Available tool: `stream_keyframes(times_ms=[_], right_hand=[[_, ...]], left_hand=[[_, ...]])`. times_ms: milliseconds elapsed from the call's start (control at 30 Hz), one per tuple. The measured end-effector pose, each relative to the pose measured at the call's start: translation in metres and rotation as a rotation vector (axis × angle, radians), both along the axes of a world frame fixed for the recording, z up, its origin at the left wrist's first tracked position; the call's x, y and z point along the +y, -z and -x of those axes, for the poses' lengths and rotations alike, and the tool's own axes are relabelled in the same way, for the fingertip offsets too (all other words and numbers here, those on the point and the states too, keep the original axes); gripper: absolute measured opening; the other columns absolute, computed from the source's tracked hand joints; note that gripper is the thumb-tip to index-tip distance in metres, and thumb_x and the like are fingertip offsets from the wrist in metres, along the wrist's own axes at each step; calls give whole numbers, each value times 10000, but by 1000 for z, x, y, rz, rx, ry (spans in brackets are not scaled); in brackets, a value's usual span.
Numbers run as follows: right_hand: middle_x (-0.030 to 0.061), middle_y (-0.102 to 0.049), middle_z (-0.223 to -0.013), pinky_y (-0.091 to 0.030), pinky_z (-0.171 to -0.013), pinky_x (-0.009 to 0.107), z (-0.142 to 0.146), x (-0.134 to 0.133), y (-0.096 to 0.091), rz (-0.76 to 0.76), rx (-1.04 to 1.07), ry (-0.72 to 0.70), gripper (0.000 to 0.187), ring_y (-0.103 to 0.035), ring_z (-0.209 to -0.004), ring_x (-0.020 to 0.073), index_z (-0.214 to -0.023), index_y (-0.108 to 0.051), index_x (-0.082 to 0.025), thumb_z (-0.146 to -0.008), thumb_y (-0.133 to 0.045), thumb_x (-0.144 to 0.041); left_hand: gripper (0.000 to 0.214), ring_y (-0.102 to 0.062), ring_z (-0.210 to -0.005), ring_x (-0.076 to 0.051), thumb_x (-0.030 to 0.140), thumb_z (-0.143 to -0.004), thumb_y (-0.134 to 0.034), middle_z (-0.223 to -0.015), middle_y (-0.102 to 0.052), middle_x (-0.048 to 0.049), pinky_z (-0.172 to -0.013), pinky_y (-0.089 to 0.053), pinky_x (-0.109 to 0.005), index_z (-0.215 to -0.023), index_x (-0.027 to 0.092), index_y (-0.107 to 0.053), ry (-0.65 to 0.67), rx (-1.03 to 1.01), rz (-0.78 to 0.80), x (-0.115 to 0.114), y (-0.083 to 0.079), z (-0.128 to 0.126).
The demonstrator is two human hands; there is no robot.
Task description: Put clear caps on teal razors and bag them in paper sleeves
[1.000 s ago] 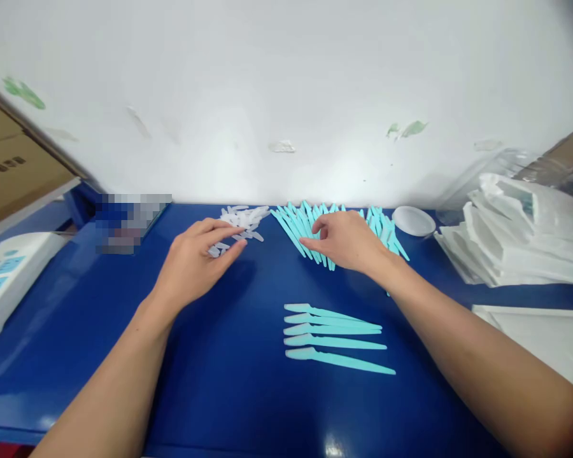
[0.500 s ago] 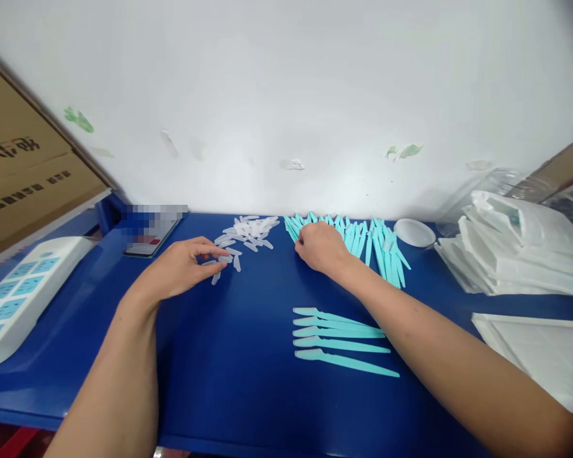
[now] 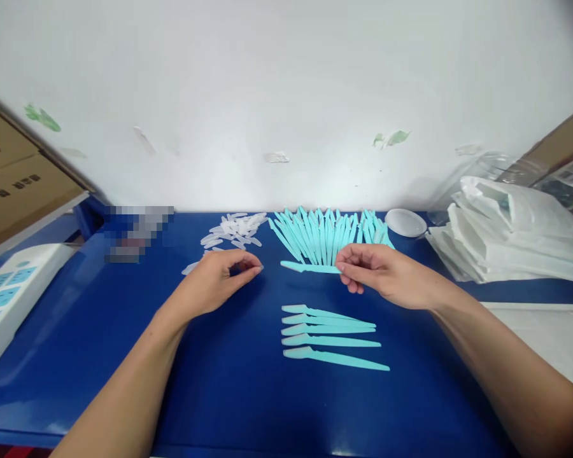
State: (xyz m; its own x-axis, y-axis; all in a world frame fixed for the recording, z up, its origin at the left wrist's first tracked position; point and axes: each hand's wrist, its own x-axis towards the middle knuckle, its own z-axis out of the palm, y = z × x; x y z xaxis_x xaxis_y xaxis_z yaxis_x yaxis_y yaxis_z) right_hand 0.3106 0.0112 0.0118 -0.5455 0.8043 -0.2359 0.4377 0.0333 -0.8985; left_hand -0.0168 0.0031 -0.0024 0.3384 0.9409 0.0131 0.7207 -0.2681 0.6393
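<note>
My right hand (image 3: 379, 270) pinches the handle end of a turquoise eyebrow razor (image 3: 310, 268), held level with its blade end pointing left. To its left, my left hand (image 3: 229, 277) has thumb and fingertips closed on a small translucent blade cap (image 3: 261, 268), mostly hidden by the fingers. A gap separates the razor's blade end from that cap. Behind my left hand lies a loose pile of translucent blade caps (image 3: 236, 229). A spread row of turquoise razors (image 3: 322, 235) rests by the wall, and several more razors (image 3: 334, 340) lie side by side in front.
On the blue table (image 3: 229, 394), a white power strip (image 3: 14, 299) and a pixelated flat object (image 3: 136, 232) lie left. A round white lid (image 3: 405, 222) and stacked white packets (image 3: 510, 235) are at right. Cardboard boxes (image 3: 9, 172) flank the white wall (image 3: 286, 83).
My right hand has drawn one razor out of the row, back toward me. My left hand has lifted a cap from the pile and moved right. The view has shifted slightly.
</note>
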Motion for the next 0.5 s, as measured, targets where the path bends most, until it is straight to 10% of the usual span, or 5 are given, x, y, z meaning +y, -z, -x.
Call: stream_keyframes(times_ms=[267,500], right_hand=[[-34,-498,-741,-372,-615,278,-7,-6,17,-57,-107,14,405,-419,-638,121,-1144,-614,-200,-999,-466,-547],[-67,-291,-599,-220,-494,274,0,-9,19,-49,-171,40,447,-248,-532,111,-955,-700,-211,-999,-433,-567]], left_hand=[[315,-673,-754,-124,446,-840,-795,-834,-762,-13,-733,-541,-225,-1071,233,-781,-233,-601,355,6,25,-26],[293,-744,-870,-172,365,-814,-837,-952,-802,-57,-853,-600,-283,-1057,206,-798,-228,-738,428,4,30,-25]])
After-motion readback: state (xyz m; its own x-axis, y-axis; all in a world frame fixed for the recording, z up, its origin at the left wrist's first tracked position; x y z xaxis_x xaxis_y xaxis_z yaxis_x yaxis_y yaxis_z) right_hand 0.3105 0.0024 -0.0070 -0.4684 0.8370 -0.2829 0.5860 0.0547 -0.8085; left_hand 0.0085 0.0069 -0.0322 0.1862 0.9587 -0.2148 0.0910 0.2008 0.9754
